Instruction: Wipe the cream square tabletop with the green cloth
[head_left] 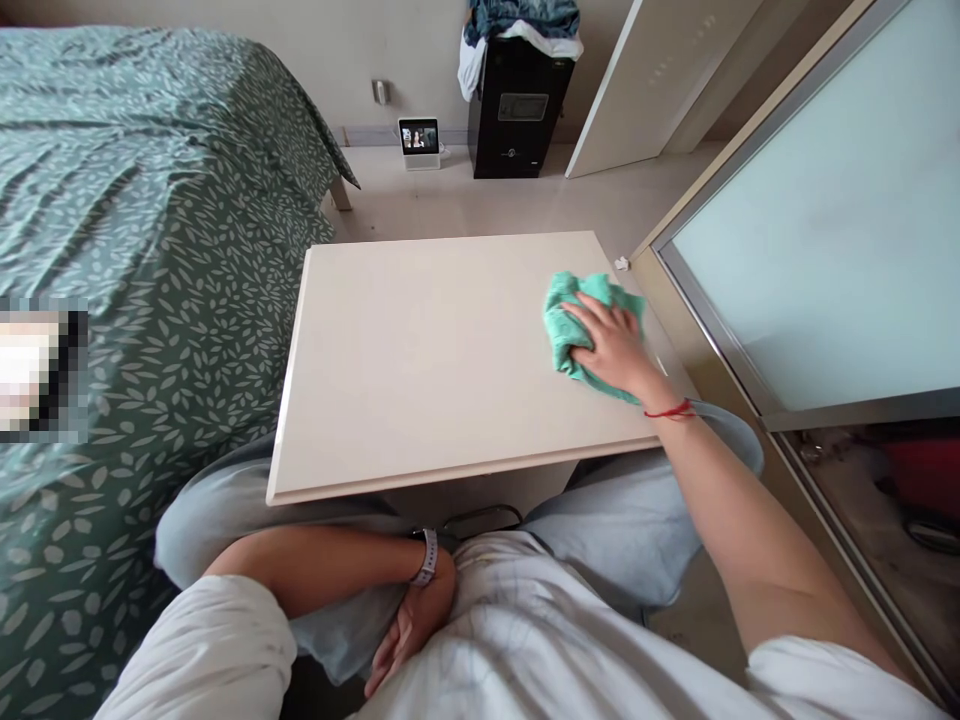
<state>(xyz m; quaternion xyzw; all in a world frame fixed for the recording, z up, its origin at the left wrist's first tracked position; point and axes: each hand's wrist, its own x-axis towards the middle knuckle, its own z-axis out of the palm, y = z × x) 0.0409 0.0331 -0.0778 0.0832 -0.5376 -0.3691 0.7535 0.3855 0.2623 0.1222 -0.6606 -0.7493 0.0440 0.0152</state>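
A crumpled green cleaning cloth (561, 318) lies on the right side of a cream-coloured tabletop (420, 350). My right hand (611, 345) is on top of it, fingers bent into the fabric and pressing it against the surface near the right edge. A red string bracelet circles that wrist. My left hand (412, 630) rests in my lap, below the table's near edge, with a watch (427, 557) on its wrist. Its fingers extend loosely downward and hold nothing visible; part of them is hidden.
A bed with a green leaf-patterned cover (217, 220) stands at the left. To the right is a sliding door with frosted glass (825, 230). Beyond the table are a small screen (420, 140) and a black cabinet (517, 110) topped with clothes (525, 18).
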